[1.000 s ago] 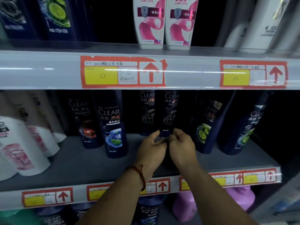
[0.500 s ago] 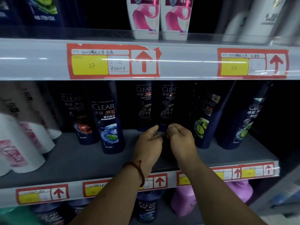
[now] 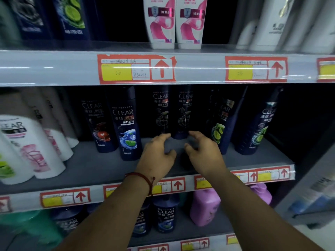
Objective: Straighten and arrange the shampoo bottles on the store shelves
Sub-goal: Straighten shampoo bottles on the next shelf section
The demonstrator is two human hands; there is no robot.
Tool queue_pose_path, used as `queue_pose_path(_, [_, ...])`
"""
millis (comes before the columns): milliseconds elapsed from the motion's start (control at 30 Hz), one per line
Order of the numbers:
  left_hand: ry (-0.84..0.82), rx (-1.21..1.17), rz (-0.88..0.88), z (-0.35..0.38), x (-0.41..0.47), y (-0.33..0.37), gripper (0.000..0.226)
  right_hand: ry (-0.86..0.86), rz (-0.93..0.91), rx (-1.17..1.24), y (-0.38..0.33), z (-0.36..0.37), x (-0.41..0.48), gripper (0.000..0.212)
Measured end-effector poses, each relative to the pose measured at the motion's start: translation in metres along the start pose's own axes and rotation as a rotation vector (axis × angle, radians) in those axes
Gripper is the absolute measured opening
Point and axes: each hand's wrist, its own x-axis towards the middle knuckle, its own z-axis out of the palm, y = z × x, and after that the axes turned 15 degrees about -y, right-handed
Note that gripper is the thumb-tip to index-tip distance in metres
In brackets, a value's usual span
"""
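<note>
Two dark CLEAR shampoo bottles stand upright side by side at the back of the middle shelf (image 3: 94,169): the left dark bottle (image 3: 161,111) and the right dark bottle (image 3: 184,113). My left hand (image 3: 157,156), with a red cord at the wrist, hovers in front of them with relaxed fingers and holds nothing. To its right, my right hand (image 3: 203,153) is likewise spread and empty. A gap separates the two hands. Their fingertips reach near the bottles' bases.
A blue CLEAR bottle (image 3: 126,127) and a red-label one (image 3: 97,124) stand left of my hands; lime-label bottles (image 3: 220,124) (image 3: 257,127) lean at the right. White bottles (image 3: 30,145) crowd the far left. Pink-and-white bottles (image 3: 174,22) sit on the upper shelf, purple jugs (image 3: 206,207) below.
Both hands were together at the base of the two dark bottles; they have since let go, spread apart and drawn back a little toward me.
</note>
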Motion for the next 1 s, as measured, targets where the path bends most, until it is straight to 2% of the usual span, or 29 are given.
queue_pose_path(133, [0.025,0.124,0.027,0.001,-0.023,0.012,0.057,-0.024,-0.046,-0.146,-0.004,-0.018,-0.027,0.056])
queue_pose_path(300, [0.024,0.125,0.051,0.016,-0.04,0.038,0.058,0.09,-0.026,-0.093,0.004,-0.04,-0.056,0.052])
queue_pose_path(400, [0.016,0.033,0.049,0.028,-0.041,0.046,0.056,0.139,0.007,-0.054,0.017,-0.05,-0.074,0.046])
queue_pose_path(533, [0.013,-0.146,0.014,0.048,-0.022,0.052,0.053,0.148,0.057,0.008,0.04,-0.057,-0.081,0.049])
queue_pose_path(633, [-0.001,-0.278,0.053,0.064,0.005,0.061,0.05,0.179,0.087,0.105,0.05,-0.064,-0.073,0.048])
queue_pose_path(900, [-0.183,-0.504,0.101,0.083,0.058,0.067,0.064,0.17,0.08,0.235,0.056,-0.058,-0.043,0.042])
queue_pose_path(1000, [-0.17,-0.54,0.092,0.081,0.062,0.064,0.062,0.159,0.069,0.282,0.055,-0.054,-0.037,0.039])
